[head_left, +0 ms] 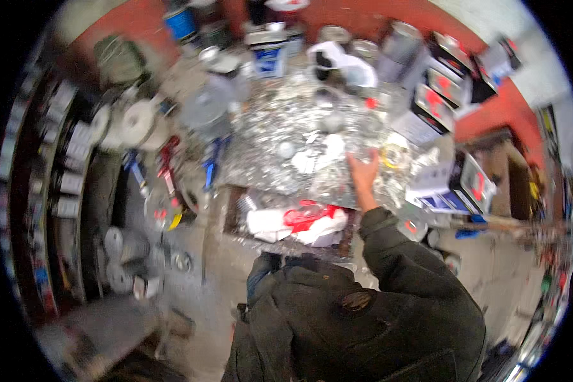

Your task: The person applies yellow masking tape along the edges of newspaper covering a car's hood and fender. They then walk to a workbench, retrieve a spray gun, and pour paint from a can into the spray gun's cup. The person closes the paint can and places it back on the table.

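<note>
My right hand point(364, 173) reaches over a paint-splattered workbench point(261, 159), thumb and fingers apart, with no held thing that I can make out; the picture is blurred. A yellow-rimmed roll or ring point(395, 155) lies just right of it. To its left on the bench are a crumpled white cloth or paper point(333, 146) and a small round pale thing point(286, 150). Below, an open drawer point(235, 242) at the bench front holds white material point(267, 223) and a red, crumpled-looking item point(309, 216). My left hand is out of view.
Spray guns, one red point(169, 165) and two blue point(213, 162), hang at the bench's left. Metal cans point(401, 48) and tubs line the back. Boxes point(452, 184) stand at the right. A stocked shelf point(70, 165) runs along the left.
</note>
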`<state>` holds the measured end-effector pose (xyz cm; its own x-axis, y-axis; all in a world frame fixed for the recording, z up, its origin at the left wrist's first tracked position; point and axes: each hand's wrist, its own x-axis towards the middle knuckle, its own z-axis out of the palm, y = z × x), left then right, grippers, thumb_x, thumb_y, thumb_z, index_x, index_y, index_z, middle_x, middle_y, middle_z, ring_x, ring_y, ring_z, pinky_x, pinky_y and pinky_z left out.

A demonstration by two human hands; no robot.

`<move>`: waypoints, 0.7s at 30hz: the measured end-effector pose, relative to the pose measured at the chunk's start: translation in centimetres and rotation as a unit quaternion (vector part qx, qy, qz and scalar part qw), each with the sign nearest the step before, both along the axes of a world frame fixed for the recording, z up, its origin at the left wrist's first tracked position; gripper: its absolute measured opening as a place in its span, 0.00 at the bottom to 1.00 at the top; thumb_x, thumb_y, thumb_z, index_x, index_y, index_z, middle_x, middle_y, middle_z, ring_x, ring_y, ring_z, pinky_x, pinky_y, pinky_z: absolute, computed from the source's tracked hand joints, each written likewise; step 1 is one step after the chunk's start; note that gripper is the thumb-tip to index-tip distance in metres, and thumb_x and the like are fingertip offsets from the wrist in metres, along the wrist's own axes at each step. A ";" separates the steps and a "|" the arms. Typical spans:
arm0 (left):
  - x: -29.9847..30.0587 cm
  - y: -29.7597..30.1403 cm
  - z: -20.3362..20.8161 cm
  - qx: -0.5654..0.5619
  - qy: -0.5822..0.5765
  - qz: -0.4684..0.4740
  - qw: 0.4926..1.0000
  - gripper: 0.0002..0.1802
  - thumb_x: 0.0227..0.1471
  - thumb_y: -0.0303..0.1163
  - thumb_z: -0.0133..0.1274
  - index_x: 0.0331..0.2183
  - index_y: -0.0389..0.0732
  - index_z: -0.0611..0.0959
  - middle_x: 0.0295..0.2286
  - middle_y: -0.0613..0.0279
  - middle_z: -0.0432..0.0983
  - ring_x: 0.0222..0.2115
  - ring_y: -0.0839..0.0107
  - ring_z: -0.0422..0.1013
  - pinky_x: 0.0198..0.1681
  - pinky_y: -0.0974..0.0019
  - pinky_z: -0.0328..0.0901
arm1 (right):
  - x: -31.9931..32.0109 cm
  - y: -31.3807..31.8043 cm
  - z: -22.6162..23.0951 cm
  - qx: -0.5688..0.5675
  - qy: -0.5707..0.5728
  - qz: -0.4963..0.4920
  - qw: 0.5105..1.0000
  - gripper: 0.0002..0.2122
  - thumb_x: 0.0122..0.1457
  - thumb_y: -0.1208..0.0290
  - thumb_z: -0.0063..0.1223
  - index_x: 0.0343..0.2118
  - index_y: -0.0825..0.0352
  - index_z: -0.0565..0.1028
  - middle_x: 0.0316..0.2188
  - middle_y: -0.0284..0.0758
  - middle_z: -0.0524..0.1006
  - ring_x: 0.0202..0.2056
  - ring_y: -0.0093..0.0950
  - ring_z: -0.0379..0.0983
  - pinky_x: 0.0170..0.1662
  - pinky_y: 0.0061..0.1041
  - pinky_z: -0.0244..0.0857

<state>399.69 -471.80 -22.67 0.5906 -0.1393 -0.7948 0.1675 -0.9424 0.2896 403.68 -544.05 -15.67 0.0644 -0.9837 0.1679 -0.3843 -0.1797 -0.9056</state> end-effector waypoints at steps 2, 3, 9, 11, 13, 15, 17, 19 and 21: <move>1.8 -0.1 -0.1 -0.019 -0.038 -0.055 0.998 0.30 0.53 0.42 0.52 0.55 0.38 0.69 0.48 0.47 0.70 0.47 0.48 0.66 0.50 0.49 0.63 | -2.2 -4.7 -3.8 0.010 0.132 0.018 0.991 0.40 0.47 0.49 0.64 0.56 0.76 0.64 0.52 0.49 0.69 0.56 0.42 0.62 0.61 0.37 0.51; 2.0 -0.1 0.9 -0.006 -0.062 -0.079 0.995 0.31 0.53 0.42 0.52 0.55 0.38 0.69 0.48 0.47 0.70 0.48 0.48 0.66 0.50 0.49 0.62 | -2.1 -5.4 -4.4 -0.027 0.108 0.006 0.994 0.37 0.48 0.52 0.65 0.54 0.76 0.66 0.48 0.48 0.71 0.49 0.39 0.68 0.56 0.38 0.59; -0.2 -4.2 3.8 0.068 -0.018 -0.159 0.985 0.31 0.51 0.40 0.52 0.56 0.42 0.68 0.50 0.47 0.68 0.48 0.48 0.66 0.49 0.48 0.63 | -1.0 -2.8 0.3 0.062 -0.132 -0.035 0.989 0.25 0.50 0.65 0.66 0.47 0.74 0.69 0.27 0.35 0.76 0.15 0.19 0.63 0.18 0.20 0.57; -2.0 -4.2 2.6 0.053 0.015 -0.151 0.987 0.31 0.51 0.40 0.52 0.56 0.42 0.67 0.51 0.46 0.67 0.48 0.48 0.66 0.49 0.48 0.63 | -0.8 -0.2 2.8 0.129 -0.132 -0.007 0.983 0.29 0.53 0.70 0.64 0.54 0.71 0.61 0.46 0.40 0.73 0.20 0.20 0.65 0.19 0.18 0.58; -1.9 -4.2 1.3 0.041 0.023 -0.156 0.987 0.32 0.51 0.39 0.52 0.57 0.42 0.66 0.51 0.46 0.66 0.48 0.48 0.66 0.49 0.47 0.63 | 0.1 3.5 4.6 0.096 -0.153 0.016 0.983 0.27 0.53 0.71 0.64 0.53 0.71 0.63 0.48 0.39 0.72 0.27 0.21 0.69 0.24 0.17 0.61; -1.6 -3.4 0.5 0.038 0.004 -0.161 0.986 0.32 0.51 0.39 0.53 0.57 0.43 0.66 0.52 0.46 0.66 0.48 0.47 0.66 0.48 0.47 0.63 | 1.7 8.5 6.8 0.081 -0.125 0.061 0.987 0.27 0.52 0.71 0.64 0.53 0.71 0.64 0.49 0.39 0.71 0.34 0.23 0.71 0.30 0.19 0.65; 2.4 -1.7 -1.0 0.043 -0.063 -0.154 0.985 0.33 0.50 0.39 0.53 0.57 0.43 0.65 0.52 0.46 0.65 0.48 0.47 0.66 0.48 0.46 0.63 | 3.3 13.1 7.9 -0.018 -0.062 0.197 0.978 0.27 0.50 0.74 0.64 0.53 0.71 0.65 0.49 0.39 0.70 0.41 0.25 0.70 0.40 0.22 0.65; 7.4 0.9 -0.1 0.051 -0.168 -0.066 0.982 0.35 0.49 0.38 0.54 0.58 0.44 0.63 0.51 0.45 0.66 0.47 0.47 0.67 0.47 0.46 0.64 | 6.2 18.0 8.6 -0.056 -0.016 0.315 0.947 0.28 0.47 0.79 0.61 0.53 0.72 0.64 0.50 0.39 0.70 0.43 0.26 0.69 0.45 0.23 0.64; 13.5 3.2 0.9 0.059 -0.188 0.076 0.977 0.38 0.47 0.37 0.57 0.59 0.46 0.61 0.48 0.45 0.69 0.45 0.48 0.69 0.45 0.48 0.65 | 10.2 23.8 9.4 -0.018 -0.025 0.419 0.907 0.31 0.43 0.82 0.60 0.53 0.71 0.63 0.50 0.38 0.69 0.34 0.22 0.70 0.39 0.20 0.64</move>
